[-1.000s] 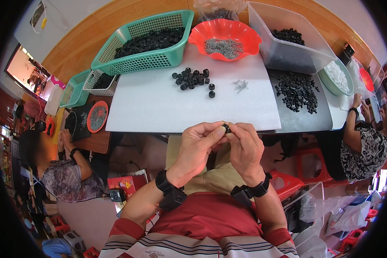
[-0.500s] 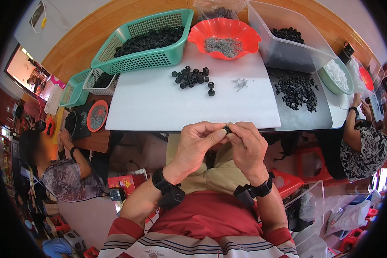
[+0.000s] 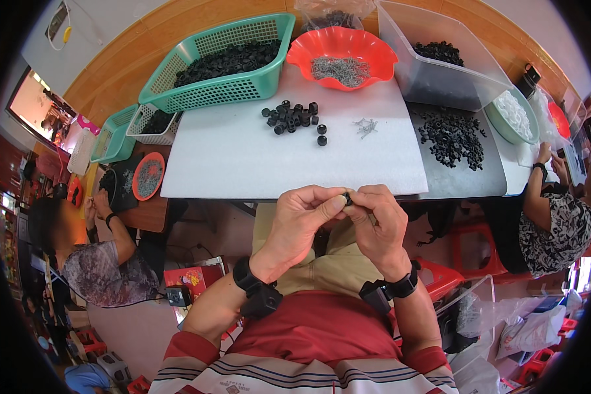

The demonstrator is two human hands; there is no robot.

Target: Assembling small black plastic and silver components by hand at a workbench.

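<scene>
A small black plastic part [image 3: 347, 198] is pinched between my two hands, just in front of the table's near edge. The thumb and forefinger of my left hand [image 3: 306, 213] grip it from one side. On the other side, the fingertips of my right hand [image 3: 378, 223] close on it, covering most of its shape. Beyond my hands, a loose cluster of black caps [image 3: 291, 118] lies on the white foam sheet [image 3: 243, 164]. To its right is a little heap of thin metal pins [image 3: 366, 127].
Along the back stand a green basket [image 3: 220, 98] of black parts, a red scalloped bowl [image 3: 302, 58] of metal pins and a clear bin [image 3: 459, 98]. Small black pieces [image 3: 452, 139] lie on a grey mat. People sit at left [image 3: 111, 269] and right [image 3: 555, 226].
My fingers shift slightly around the small black part, staying in the same place. The person at left has raised their hands a little.
</scene>
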